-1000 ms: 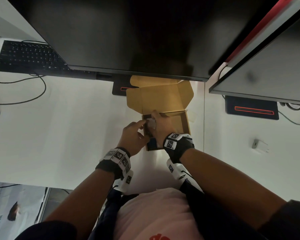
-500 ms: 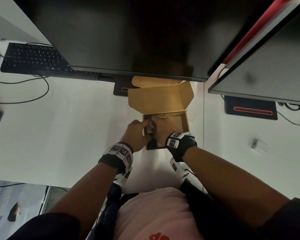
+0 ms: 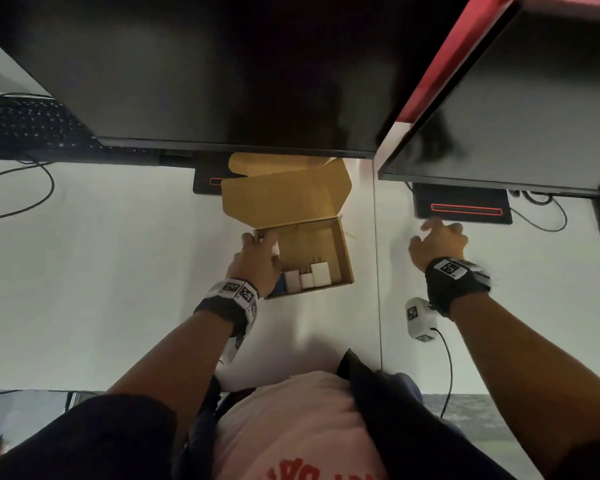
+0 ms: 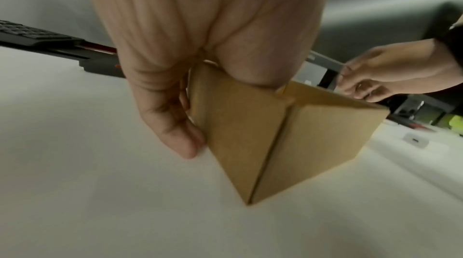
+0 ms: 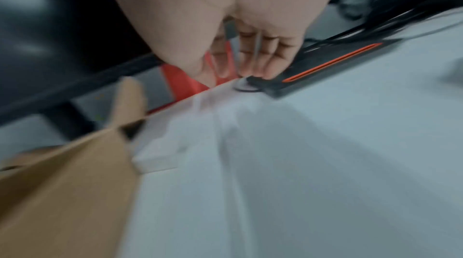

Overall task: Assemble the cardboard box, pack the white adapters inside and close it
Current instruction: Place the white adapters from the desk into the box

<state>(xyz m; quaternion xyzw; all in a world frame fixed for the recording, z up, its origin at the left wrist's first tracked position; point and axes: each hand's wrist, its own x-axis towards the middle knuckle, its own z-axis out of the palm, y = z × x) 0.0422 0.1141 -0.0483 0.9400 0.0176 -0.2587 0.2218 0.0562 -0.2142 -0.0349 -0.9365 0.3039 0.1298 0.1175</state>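
Note:
The brown cardboard box [image 3: 326,244] stands on the white table with its lid [image 3: 284,195] raised at the back. Three white adapters [image 3: 321,273] stand side by side in its near left corner. My left hand [image 3: 257,261] grips the box's left wall [image 4: 238,123], thumb over the rim and fingers [image 4: 175,123] outside. My right hand [image 3: 437,242] hovers to the right of the box, fingers relaxed and empty, blurred in the right wrist view [image 5: 250,54]. Another white adapter [image 4: 414,140] lies on the table right of the box.
A large black monitor [image 3: 222,81] overhangs the box's lid, and a second monitor [image 3: 516,116] stands on the right. Its black base [image 3: 465,209] with an orange line lies just beyond my right hand. A keyboard [image 3: 21,126] and cables [image 3: 32,202] sit far left.
My right hand has left the box and swung right toward the monitor base. My left hand has shifted onto the box's left wall. The adapters inside are uncovered.

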